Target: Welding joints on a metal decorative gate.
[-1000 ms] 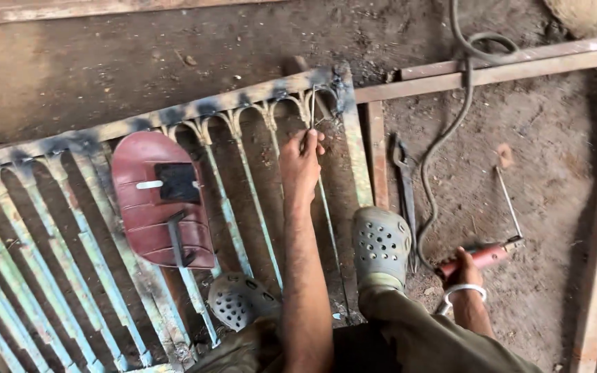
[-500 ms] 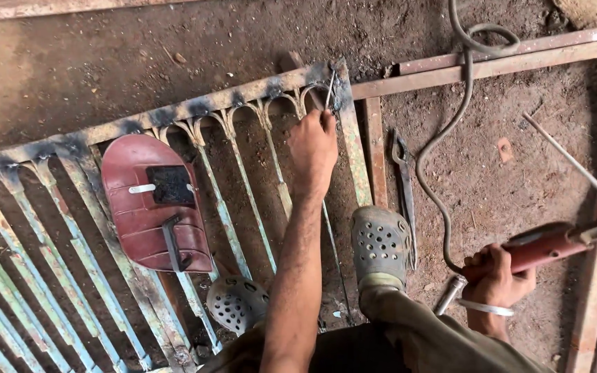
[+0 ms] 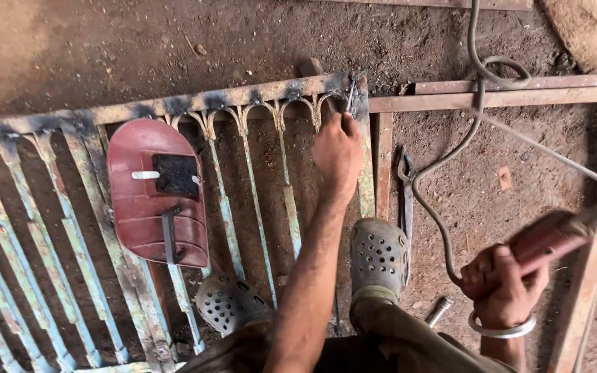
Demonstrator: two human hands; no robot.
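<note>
An old metal gate (image 3: 174, 105) with flaking blue-green bars lies flat on the dirt. My left hand (image 3: 338, 153) reaches out to its top right corner, fingers pinched on a thin metal piece by the scrollwork. My right hand (image 3: 502, 284), with a bangle on the wrist, grips a red welding electrode holder (image 3: 554, 238) raised at the right; a thin rod (image 3: 547, 150) runs up-left from it. My feet in grey perforated clogs (image 3: 378, 257) stand on the gate.
A dark red hand-held welding shield (image 3: 155, 192) rests on the gate bars at left. Grey cable (image 3: 450, 162) snakes over the dirt. A spanner-like tool (image 3: 406, 186) lies beside a rusty steel frame (image 3: 506, 90) on the right.
My left hand has slid farther up to the gate's top corner. My right hand has lifted the electrode holder off the ground and swung it up to the right.
</note>
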